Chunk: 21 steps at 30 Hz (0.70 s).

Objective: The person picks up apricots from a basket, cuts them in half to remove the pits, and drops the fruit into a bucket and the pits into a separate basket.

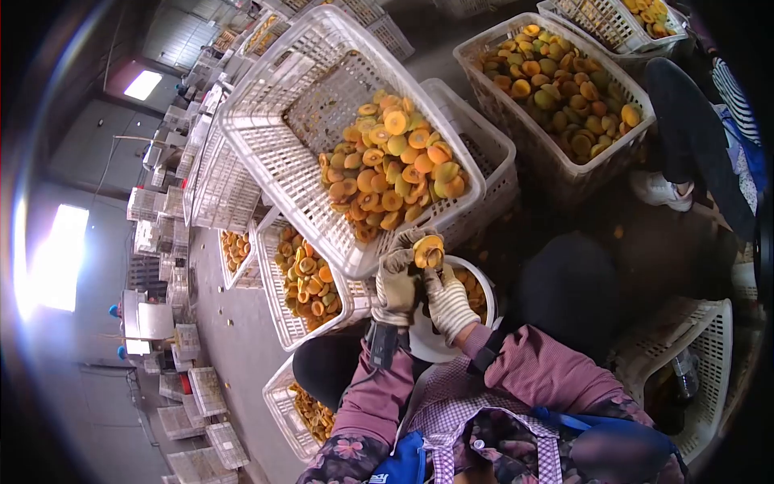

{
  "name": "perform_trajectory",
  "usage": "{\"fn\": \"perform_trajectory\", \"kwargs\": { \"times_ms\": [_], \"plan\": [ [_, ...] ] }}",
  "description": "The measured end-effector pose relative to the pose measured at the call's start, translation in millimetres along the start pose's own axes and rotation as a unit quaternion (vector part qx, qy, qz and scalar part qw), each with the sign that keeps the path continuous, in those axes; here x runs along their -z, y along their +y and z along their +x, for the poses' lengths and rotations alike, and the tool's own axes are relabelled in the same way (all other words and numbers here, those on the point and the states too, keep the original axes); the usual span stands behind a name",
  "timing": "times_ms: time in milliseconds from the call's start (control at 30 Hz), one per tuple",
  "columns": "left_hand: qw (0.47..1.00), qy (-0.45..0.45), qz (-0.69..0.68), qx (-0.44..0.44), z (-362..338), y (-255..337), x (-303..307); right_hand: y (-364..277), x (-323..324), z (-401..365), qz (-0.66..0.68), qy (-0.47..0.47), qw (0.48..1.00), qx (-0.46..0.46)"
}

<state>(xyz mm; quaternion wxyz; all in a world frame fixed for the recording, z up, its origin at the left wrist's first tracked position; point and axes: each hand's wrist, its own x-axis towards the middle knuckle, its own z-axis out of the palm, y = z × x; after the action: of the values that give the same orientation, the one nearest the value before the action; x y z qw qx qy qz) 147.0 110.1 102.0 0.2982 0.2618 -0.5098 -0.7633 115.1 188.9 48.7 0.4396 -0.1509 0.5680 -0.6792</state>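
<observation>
An opened orange fruit half (429, 251) is held up between my two gloved hands, above a white bucket (425, 343) with fruit pieces (470, 292) in it. My left hand (397, 289), in a pale knitted glove, has its fingers curled at the fruit's left side. My right hand (447, 297), in a striped glove, grips the fruit from below; any tool between the hands is too dark to make out. Just beyond them, a large tilted white crate (290, 173) holds many halved fruits (387, 165).
More white crates of fruit stand at the left (278, 319) and back right (564, 161). A co-worker's dark-clad leg and white shoe (663, 190) are at the right. A white crate (717, 355) with a plastic bottle (685, 375) lies at the lower right.
</observation>
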Motion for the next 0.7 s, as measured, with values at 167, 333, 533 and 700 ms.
{"fn": "perform_trajectory", "kwargs": {
  "times_ms": [167, 333, 533, 700],
  "plan": [
    [0.970, 0.122, -0.208, 0.017, -29, -16, 18, 7, 0, -20, -0.113, -0.055, 0.992, 0.009],
    [0.985, 0.157, -0.033, -0.065, -38, -15, 6, 6, 3, -23, -0.160, -0.085, 0.983, -0.019],
    [0.985, 0.073, 0.070, -0.136, -44, -24, 18, -14, 11, -25, -0.071, -0.187, 0.968, -0.150],
    [0.991, 0.073, 0.072, -0.085, -45, -14, 15, 45, -2, -19, 0.030, -0.216, 0.961, -0.169]
  ]
}}
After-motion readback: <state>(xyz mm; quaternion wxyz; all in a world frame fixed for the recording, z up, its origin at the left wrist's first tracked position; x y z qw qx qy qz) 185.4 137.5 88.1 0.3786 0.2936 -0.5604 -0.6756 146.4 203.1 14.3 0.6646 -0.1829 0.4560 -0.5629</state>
